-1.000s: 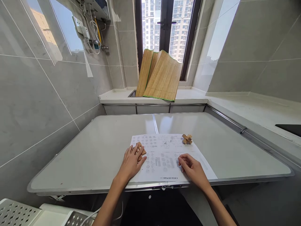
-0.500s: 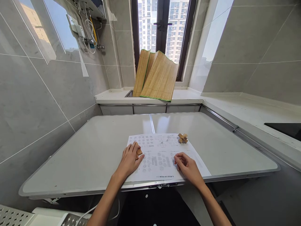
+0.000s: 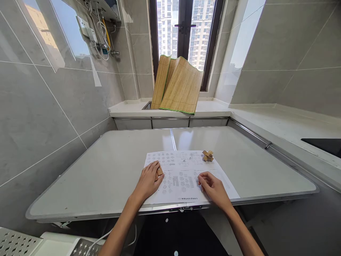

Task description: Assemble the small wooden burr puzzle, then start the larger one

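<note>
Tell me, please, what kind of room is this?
Probably a home kitchen: tiled walls, a stone counter under the window with a sink partly hidden by a bamboo mat, and a wall-mounted water heater with pipes.

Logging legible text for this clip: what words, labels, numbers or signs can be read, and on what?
None can be read.
Printed sheet under the left hand and right hand: diagram captions and a bottom title line, too small and blurred.
Wooden puzzle and wooden piece: no markings visible.
</note>
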`<action>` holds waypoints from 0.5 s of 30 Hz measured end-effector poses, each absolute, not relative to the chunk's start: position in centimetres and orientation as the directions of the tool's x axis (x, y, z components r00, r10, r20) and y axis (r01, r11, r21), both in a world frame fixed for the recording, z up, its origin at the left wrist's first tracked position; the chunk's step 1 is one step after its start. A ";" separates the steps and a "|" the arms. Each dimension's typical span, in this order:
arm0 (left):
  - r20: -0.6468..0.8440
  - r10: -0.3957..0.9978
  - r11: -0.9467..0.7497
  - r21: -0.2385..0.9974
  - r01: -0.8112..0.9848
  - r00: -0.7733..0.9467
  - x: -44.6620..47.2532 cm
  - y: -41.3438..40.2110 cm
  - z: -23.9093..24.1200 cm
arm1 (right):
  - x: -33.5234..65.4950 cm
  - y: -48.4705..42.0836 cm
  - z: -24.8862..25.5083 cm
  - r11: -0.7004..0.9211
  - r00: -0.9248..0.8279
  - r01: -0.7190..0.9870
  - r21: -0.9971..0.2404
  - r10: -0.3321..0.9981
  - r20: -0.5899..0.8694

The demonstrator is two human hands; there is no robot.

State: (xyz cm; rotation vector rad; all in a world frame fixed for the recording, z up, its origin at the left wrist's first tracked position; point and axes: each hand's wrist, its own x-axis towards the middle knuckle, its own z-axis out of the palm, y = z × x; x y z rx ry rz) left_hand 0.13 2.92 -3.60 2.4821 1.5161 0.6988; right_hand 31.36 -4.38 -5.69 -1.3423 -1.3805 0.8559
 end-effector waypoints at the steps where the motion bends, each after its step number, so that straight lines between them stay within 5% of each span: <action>1: 0.313 0.873 -0.474 0.362 0.802 0.375 0.1 3.0 -3.7 | 31.4 -4.4 -5.7 0.138 0.101 0.282 -0.950 0.980 0.172; 15: 0.309 0.888 -0.450 0.430 0.783 0.341 0.5 3.1 -3.4 | 31.1 -4.6 -5.2 0.158 0.113 0.292 -0.943 0.974 0.198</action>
